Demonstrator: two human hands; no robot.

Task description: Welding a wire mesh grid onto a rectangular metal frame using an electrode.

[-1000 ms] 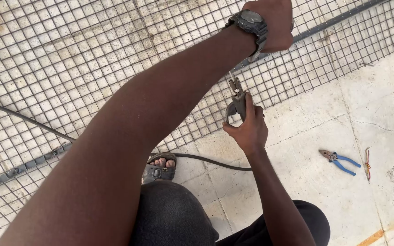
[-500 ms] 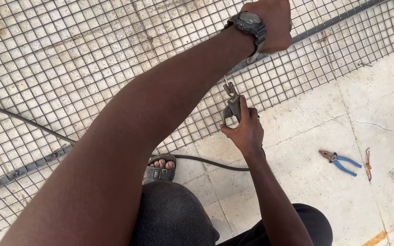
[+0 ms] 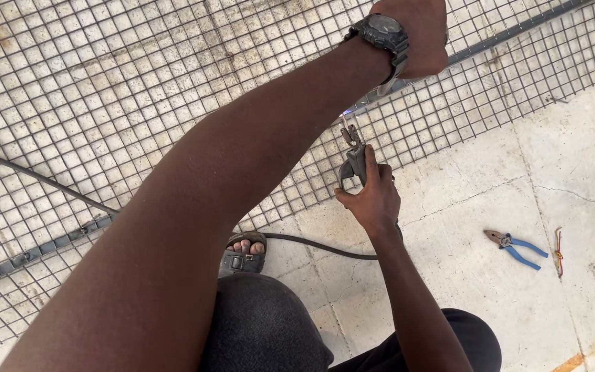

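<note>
Head view: outdoor concrete floor (image 3: 490, 186), pale, stained, hairline cracks, orange mark at the lower right edge. Wire mesh panel (image 3: 139, 89) of small squares lies flat over the upper left, with dark metal frame bars (image 3: 511, 31) running under or along it. Left hand (image 3: 418, 34), wristwatch on the wrist, pressed down closed on the mesh at a frame bar near the top edge. Right hand (image 3: 373, 200) clamped on a welding electrode holder (image 3: 352, 162), its tip touching the mesh just below the left hand; black cable (image 3: 311, 244) trails from it across the floor. Sandalled foot (image 3: 244, 253) at the mesh edge. Blue-handled pliers (image 3: 514, 246) lie well apart to the right, beside a bit of rusty wire (image 3: 558, 251).
</note>
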